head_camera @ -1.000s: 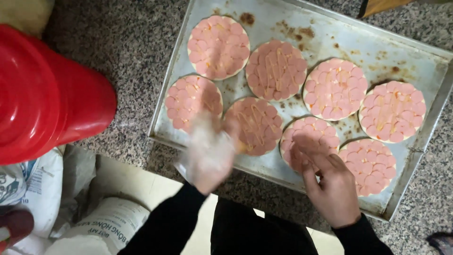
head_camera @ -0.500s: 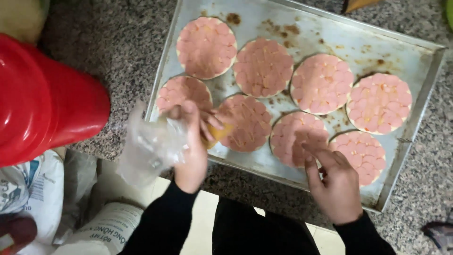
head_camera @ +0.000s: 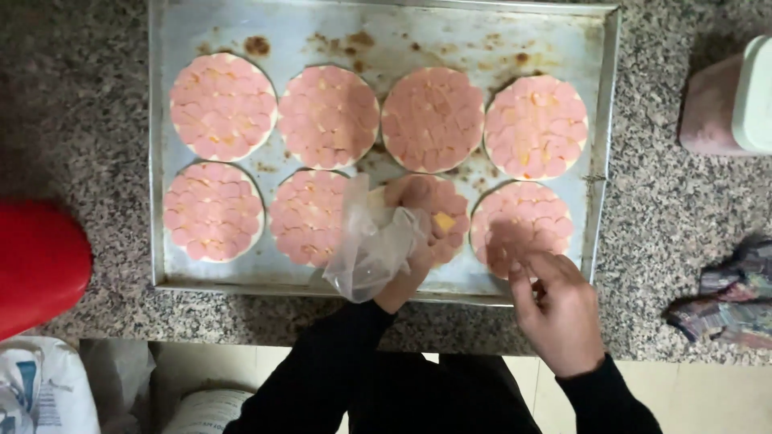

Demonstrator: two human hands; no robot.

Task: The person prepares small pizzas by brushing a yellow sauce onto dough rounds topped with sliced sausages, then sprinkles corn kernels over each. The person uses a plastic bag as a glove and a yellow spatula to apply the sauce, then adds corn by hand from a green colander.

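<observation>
Clear plastic bag [head_camera: 371, 255] sits bunched in the left hand [head_camera: 410, 241], which is closed around it, over the near edge of the metal baking tray [head_camera: 386, 36]. Under that hand lies the 3rd round of the near row, a dough base w/ pink sausage slices [head_camera: 438, 210]; a small yellow cheese bit [head_camera: 443, 222] shows on it just beside the fingers. Right hand [head_camera: 555, 309] is at the tray's near right corner, fingers loosely pinched together, tips touching the near-right round [head_camera: 521, 225]; whether it holds anything can't be told. Tray carries 8 rounds, 2 rows of 4, on a speckled stone tabletop [head_camera: 80, 120]. Left of tray: red plastic tub [head_camera: 36, 265]. Right of tray: pink container w/ white lid [head_camera: 728, 100] and a crumpled cloth [head_camera: 728, 301]. Below tray edge: white sacks [head_camera: 48, 390] on floor.
</observation>
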